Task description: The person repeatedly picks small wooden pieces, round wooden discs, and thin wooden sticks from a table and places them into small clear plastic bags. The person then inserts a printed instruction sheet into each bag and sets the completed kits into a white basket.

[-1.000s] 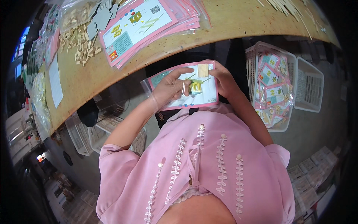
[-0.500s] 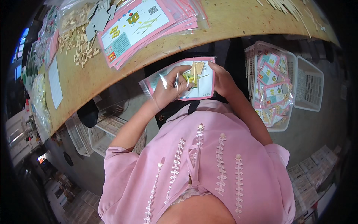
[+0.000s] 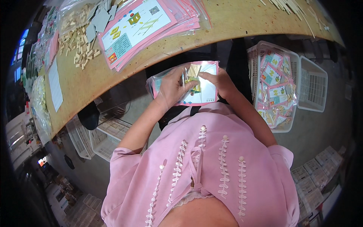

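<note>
A clear plastic bag with a pink-bordered printed card [image 3: 207, 96] is held over my lap, below the table edge. My left hand [image 3: 172, 85] is covered by the clear film, its fingers closed around a small bunch of pale wooden pieces [image 3: 194, 70] in front of the card. My right hand [image 3: 224, 84] grips the right side of the bag, with its thumb reaching in to the wooden pieces. Its other fingers are hidden behind the card. Glare on the film blurs the details between the hands.
On the table [image 3: 151, 56] lie a stack of bagged pink cards [image 3: 138, 28], loose wooden blocks [image 3: 85, 53], grey flat pieces [image 3: 101, 19] and thin wooden sticks [image 3: 289, 9]. A white basket [image 3: 278, 126] of filled bags stands on the floor at right, beside another white basket [image 3: 313, 85].
My right thumb has moved left from the card's top right corner to the wooden pieces. The left hand and bag have shifted slightly, and the film covers more of the left hand.
</note>
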A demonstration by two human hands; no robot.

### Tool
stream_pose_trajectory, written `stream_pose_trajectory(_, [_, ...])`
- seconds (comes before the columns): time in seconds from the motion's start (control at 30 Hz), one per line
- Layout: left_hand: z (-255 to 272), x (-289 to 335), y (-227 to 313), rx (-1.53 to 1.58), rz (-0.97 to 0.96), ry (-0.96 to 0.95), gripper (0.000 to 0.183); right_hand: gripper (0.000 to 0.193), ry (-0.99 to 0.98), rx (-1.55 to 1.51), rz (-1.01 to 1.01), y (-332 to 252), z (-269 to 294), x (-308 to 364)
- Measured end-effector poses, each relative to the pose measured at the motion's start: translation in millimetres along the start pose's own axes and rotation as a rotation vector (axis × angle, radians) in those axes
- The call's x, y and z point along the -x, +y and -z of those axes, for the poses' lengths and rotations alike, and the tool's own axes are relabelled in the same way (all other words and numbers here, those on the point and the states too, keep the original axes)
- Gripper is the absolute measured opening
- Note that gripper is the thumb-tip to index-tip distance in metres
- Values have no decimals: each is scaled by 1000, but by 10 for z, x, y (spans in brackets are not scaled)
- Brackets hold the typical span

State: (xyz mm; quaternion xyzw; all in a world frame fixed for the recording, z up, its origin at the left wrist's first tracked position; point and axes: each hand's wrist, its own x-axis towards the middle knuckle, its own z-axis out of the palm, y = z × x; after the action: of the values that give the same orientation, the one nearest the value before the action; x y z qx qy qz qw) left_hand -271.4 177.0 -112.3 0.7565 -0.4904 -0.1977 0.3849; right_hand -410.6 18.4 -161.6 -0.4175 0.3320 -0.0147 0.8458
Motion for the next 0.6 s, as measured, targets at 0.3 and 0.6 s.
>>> stream_pose_trajectory(0.3, [27, 13, -77, 303, 259, -138, 31, 39, -16, 135, 28, -23, 10, 97])
stream_pose_trajectory(0.6, [112, -55, -4, 894, 522, -232, 40, 39, -25, 108, -26, 96, 118, 5])
